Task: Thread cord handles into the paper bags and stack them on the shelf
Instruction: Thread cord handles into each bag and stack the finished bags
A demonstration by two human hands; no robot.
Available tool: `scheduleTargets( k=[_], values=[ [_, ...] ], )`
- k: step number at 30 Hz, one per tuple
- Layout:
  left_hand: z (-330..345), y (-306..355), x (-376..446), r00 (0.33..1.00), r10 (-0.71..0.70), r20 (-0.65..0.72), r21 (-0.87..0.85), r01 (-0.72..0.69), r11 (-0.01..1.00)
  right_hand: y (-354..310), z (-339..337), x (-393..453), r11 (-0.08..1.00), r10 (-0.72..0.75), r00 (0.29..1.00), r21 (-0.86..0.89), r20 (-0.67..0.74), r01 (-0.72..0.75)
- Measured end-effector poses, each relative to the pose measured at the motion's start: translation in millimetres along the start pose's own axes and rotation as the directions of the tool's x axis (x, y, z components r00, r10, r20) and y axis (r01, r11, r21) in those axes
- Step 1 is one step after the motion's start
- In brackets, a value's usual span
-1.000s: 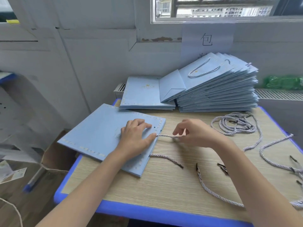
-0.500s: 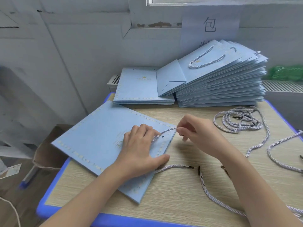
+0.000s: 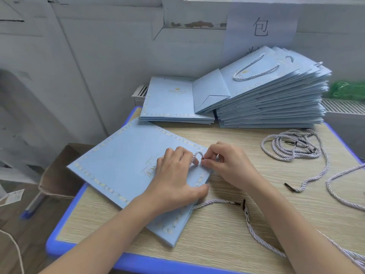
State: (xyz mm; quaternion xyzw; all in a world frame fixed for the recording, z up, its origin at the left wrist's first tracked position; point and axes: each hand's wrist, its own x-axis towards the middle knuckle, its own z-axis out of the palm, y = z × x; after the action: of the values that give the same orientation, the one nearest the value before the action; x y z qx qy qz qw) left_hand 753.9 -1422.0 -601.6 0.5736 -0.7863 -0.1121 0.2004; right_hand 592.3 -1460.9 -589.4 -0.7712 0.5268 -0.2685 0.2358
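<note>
Threading step under way: feeding the black tip of the cord (image 3: 198,155) down into a punched hole near the top edge of the flat blue paper bag (image 3: 126,165). Left hand (image 3: 175,180) lying over the bag with fingers loosely curled, pressing it to the table (image 3: 227,230), thumb reaching to the bag's near edge; apparently steadying the small arch of cord rising beside its knuckles, though whether actually pinching it cannot be told. Right hand (image 3: 227,165) just beside the left, fingertips narrowed to a pinch on the cord's tip right at the hole. Other end of the same cord (image 3: 217,202) trailing out from under the bag below the left thumb, so probably one hole already served and the second being worked now.

Next move, as a judgement: pushing the tip fully through, then reaching inside or under the paper layer to draw it in and seat it, keeping the left palm down to stop the bag from sliding. Fine aim needed, the hole being barely wider than the tip.

Beyond the right hand, lying in a loose tangle: spare cords (image 3: 292,147). Past both hands, against the wall: finished stack of handled bags (image 3: 276,95), and left of it a lower pile of unthreaded bags (image 3: 169,99). Stacking still waiting; no shelf clearly visible.
</note>
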Motion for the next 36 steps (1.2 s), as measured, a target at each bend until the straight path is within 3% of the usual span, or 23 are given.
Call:
scheduleTargets(
  k=[9,17,22,24,28,31,34,36],
  values=[
    [0,-1,-1,1.0,-0.004,-0.021,-0.068,0.003,0.998,0,4,-1,1.0,-0.01,1.0,0.012,-0.008,0.01],
    [-8,-3,-1,0.995,-0.075,-0.063,-0.312,0.052,0.949,-7,-6,-7,0.993,0.013,1.0,0.121,0.016,-0.015],
    [-19,-9,3,0.985,-0.172,-0.025,-0.43,0.145,0.891,-6,-12,-9,0.966,0.034,0.966,0.255,-0.255,0.034],
    [-21,-10,5,0.984,-0.176,-0.019,-0.436,0.151,0.887,-2,-10,-11,0.987,-0.006,0.964,0.151,-0.267,0.048],
    [-23,-12,6,0.975,-0.214,-0.062,-0.473,0.16,0.867,1,9,-10,0.99,-0.084,0.983,-0.123,-0.165,0.064],
    [-20,-8,5,0.972,-0.213,-0.096,-0.466,0.145,0.873,-2,10,-6,0.985,-0.108,0.984,-0.146,-0.138,0.088],
    [-15,-6,3,0.988,-0.127,-0.088,-0.395,0.082,0.915,-1,-10,-6,0.995,-0.061,0.997,-0.078,-0.043,0.057],
    [-13,-8,5,0.995,-0.061,-0.085,-0.319,0.031,0.947,8,-24,-6,0.996,0.022,0.994,-0.083,-0.108,-0.031]
  ],
)
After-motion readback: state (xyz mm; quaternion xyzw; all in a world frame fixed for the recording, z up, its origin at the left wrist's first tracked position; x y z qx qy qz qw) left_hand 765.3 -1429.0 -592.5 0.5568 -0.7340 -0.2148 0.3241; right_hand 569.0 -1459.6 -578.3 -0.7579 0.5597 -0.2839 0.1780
